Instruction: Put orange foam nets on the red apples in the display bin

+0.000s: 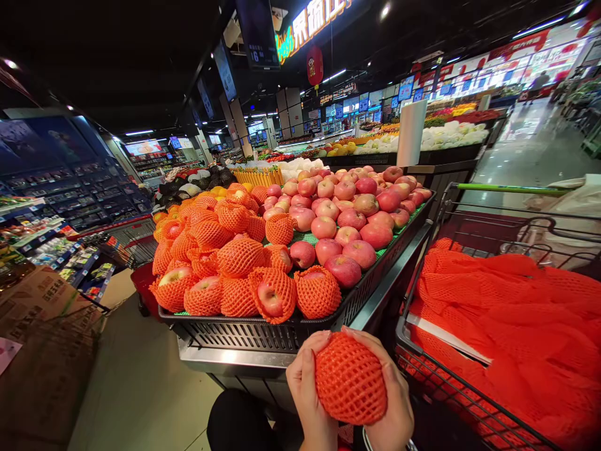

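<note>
Between my two hands sits a round apple in an orange foam net (350, 378), the net covering nearly all of it. My left hand (307, 382) is closed on its left side, and my right hand (392, 398) wraps its right side. Just beyond them stands a black display tray (248, 335). Netted apples (241, 255) are piled in its left part, and bare red apples (345, 219) fill the right part. Loose orange foam nets (507, 313) lie heaped in a wire shopping cart (451, 376) to the right of my hands.
Cardboard boxes (37, 313) stand at the left, near a second cart (138, 241). A metal ledge (235, 358) edges the display stand. A roll of plastic bags (412, 133) rises behind the apples. A tiled aisle (530, 150) runs off at the right.
</note>
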`<state>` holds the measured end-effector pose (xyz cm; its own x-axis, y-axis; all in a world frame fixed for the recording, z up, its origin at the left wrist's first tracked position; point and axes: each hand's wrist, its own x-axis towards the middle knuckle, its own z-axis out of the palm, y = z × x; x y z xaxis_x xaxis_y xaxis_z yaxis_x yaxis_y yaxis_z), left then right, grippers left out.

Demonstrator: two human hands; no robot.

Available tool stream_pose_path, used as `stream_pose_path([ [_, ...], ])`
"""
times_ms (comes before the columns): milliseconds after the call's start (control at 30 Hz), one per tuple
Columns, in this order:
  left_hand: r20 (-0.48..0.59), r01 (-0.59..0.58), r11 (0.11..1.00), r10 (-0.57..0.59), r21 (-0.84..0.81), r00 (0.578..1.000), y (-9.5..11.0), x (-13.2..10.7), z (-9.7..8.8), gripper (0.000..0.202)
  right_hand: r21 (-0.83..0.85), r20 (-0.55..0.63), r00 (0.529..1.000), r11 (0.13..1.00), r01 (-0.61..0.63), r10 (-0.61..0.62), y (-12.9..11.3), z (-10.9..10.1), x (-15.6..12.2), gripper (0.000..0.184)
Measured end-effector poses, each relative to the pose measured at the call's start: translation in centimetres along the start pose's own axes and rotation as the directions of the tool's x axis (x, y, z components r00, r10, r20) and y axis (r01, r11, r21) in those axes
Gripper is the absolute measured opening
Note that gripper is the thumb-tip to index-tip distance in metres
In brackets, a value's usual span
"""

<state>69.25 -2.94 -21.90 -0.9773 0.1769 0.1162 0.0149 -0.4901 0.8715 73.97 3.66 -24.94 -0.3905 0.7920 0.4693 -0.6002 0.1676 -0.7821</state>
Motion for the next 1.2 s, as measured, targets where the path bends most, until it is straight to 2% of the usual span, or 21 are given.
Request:
stream_pose_path([
  [167,0.026,-0.038,0.999,0.038,-0.014,0.999,-0.4,0.2,-0.1,0.040,0.072,-0.099,0.995,0.997,0.012,-0.005,0.2,0.4,-0.3,0.038],
  [467,0.099,-0.061,0.998,0.060,0.005,0.993,-0.1,0.0,-0.4,0.037,0.062,-0.152,0.987,0.997,-0.042,0.051,0.8,-0.2,-0.9,0.038],
  [600,0.065,-0.152,0.988,0.152,-0.010,0.986,-0.3,-0.2,-0.4,0.052,0.060,-0.126,0.991,0.998,-0.031,0.038,0.3,0.2,-0.7,0.039],
  [667,0.098,-0.222,0.975,0.224,-0.034,0.970,-0.3,-0.2,-0.6,0.058,0.057,-0.111,0.994,0.998,-0.018,0.024,0.1,0.4,-0.7,0.039],
  [767,0.196,-0.245,0.969,0.244,-0.022,0.950,-0.2,0.0,-0.8,0.038,0.056,-0.118,0.993,0.998,-0.012,0.019,0.0,0.5,-0.7,0.038],
  [833,0.210,-0.223,0.975,0.217,0.004,0.953,-0.2,0.2,-0.9,0.022,0.063,-0.113,0.993,0.998,-0.018,0.025,0.2,0.4,-0.7,0.038],
  [1033,0.143,-0.140,0.989,0.133,0.040,0.981,-0.6,0.2,-1.2,0.022,0.089,-0.107,0.993,0.996,-0.030,0.039,0.6,0.3,-0.7,0.034],
  [1200,0.213,-0.233,0.972,0.222,0.029,0.952,-0.2,0.3,-1.1,0.026,0.068,-0.098,0.994,0.997,-0.047,0.054,0.7,0.3,-0.7,0.036],
])
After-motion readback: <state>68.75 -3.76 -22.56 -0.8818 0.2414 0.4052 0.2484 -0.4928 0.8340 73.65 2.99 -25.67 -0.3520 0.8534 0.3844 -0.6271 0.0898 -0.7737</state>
